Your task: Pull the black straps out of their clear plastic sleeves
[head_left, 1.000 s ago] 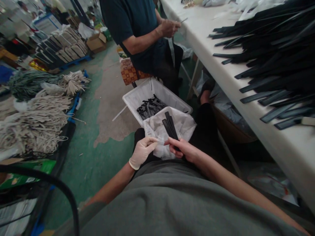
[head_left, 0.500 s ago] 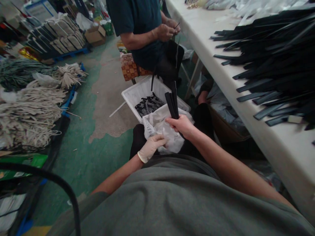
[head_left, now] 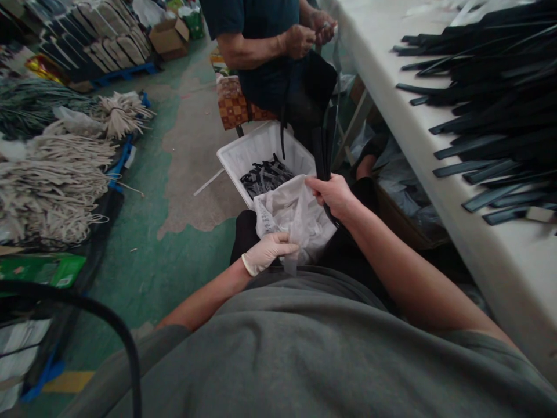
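My left hand (head_left: 268, 252), in a pale glove, pinches the near edge of a translucent plastic bag (head_left: 296, 212) on my lap. Black strips (head_left: 321, 154) stand upright in my right hand (head_left: 333, 194), its fingers wrapped round them at the bag's right side. Beyond the bag, a white bin (head_left: 237, 154) holds short black and grey pieces (head_left: 265, 177). What lies inside the bag is too unclear to tell.
A white table (head_left: 435, 197) on the right bears a pile of long black strips (head_left: 505, 110). Ahead sits a person (head_left: 261, 52) working with both hands. Bundled beige cords (head_left: 56, 197) lie at left; a cardboard box (head_left: 169, 38) stands farther back.
My right hand and the black strips have moved right and slightly up. The bag's mouth is spread wider. The seated person's hands have shifted, and the whole view has moved somewhat.
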